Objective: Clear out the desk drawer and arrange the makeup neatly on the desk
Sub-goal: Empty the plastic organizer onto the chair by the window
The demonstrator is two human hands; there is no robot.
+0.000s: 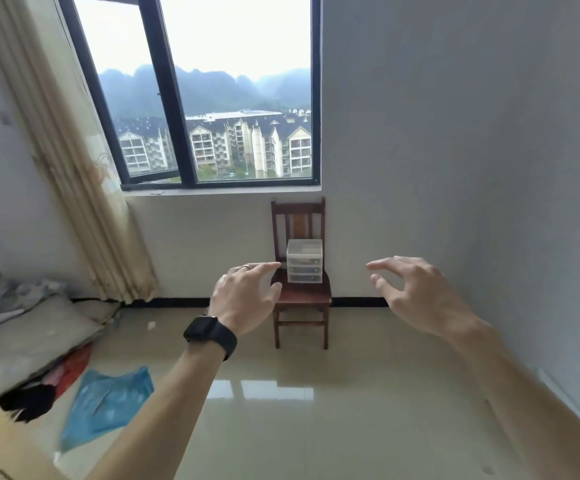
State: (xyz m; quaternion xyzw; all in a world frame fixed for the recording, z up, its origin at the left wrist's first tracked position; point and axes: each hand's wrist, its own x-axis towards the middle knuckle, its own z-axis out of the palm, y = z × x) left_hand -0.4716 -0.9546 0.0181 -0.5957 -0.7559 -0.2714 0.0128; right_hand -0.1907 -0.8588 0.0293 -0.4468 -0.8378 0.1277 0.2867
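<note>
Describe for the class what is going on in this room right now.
A person stretches both bare hands forward, left hand and right hand, fingers spread, holding nothing. Ahead, a small clear drawer unit stands on a wooden chair against the wall under the window. Neither hand touches it. Its drawers look shut; their contents are too small to make out.

both arms stretched forward, bare forearms, well apart. left hand [243, 299] raised, back to the camera, fingers loosely spread and slightly bent, index pointing right, holding nothing; black watch [210, 336] on the wrist, ring [245, 267] on one finger. right hand [416, 292] at the same height, fingers spread and lightly curved, thumb below, empty.
</note>
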